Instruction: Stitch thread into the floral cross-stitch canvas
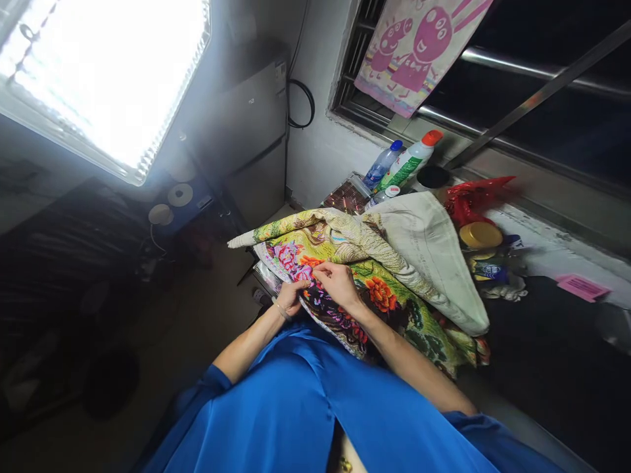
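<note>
Blue satin garment [315, 407] fills the near edge, both bare forearms reaching out of it. Left hand [290, 295], thin bracelet [280, 309] on the wrist, fingers curled shut on the near hem of the floral cloth [394, 295]. Right hand [338, 282] just beside it at 2 o'clock, fingers pinched together on the cloth's stitched face; anything held in the pinch is too small to tell. Cloth lies straight ahead of the lap, far part rolled up, pale backing turned over at 2 o'clock. Beyond the roll at 3 o'clock: yellow lid [480, 234], red bag [473, 197]. At 1 o'clock by the wall: three bottles, the orange-capped bottle [411, 161] tallest. Above them, pink cartoon towel [419, 46] on the window bars. Bright lamp panel [103, 79] at 10 o'clock.
</note>
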Action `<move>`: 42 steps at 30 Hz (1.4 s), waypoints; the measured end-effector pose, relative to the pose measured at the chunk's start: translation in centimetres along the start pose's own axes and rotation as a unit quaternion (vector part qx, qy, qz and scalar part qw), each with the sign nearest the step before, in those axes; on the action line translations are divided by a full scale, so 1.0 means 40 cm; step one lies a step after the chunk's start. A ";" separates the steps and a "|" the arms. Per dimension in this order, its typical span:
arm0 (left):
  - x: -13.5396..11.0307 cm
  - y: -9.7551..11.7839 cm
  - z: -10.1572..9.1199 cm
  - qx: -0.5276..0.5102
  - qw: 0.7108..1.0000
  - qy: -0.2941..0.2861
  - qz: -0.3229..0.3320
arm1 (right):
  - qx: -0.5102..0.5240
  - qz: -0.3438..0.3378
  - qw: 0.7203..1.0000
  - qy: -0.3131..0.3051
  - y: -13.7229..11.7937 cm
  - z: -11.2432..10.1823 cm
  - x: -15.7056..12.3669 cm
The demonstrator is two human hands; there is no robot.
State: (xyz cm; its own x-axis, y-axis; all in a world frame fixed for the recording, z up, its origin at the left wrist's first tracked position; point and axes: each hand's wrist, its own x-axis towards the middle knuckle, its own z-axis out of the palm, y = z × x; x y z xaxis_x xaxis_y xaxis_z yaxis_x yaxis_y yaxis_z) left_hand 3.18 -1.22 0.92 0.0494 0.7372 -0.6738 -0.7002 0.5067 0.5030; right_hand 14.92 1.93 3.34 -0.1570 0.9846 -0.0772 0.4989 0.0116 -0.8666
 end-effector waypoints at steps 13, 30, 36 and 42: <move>0.008 -0.006 -0.004 -0.002 1.000 -0.020 0.009 | 0.161 0.083 0.983 0.011 0.022 0.025 0.009; 0.017 -0.012 -0.020 -0.017 0.999 -0.034 -0.037 | -0.051 -0.114 0.991 -0.051 0.043 -0.054 -0.006; 0.017 -0.014 -0.022 -0.022 0.999 -0.028 -0.025 | -0.130 -0.116 0.981 -0.086 0.050 -0.039 -0.014; 0.016 -0.014 -0.020 -0.024 0.999 -0.029 -0.015 | -0.142 -0.130 0.976 -0.098 0.053 -0.037 -0.009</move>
State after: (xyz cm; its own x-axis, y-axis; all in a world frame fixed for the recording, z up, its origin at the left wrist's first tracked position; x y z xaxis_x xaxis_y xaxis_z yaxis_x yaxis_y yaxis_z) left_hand 3.04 -1.42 -0.23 0.1100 0.7476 -0.6549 -0.7308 0.5074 0.4565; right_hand 17.30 1.86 2.24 -0.4563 0.8898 0.0094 0.6319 0.3314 -0.7007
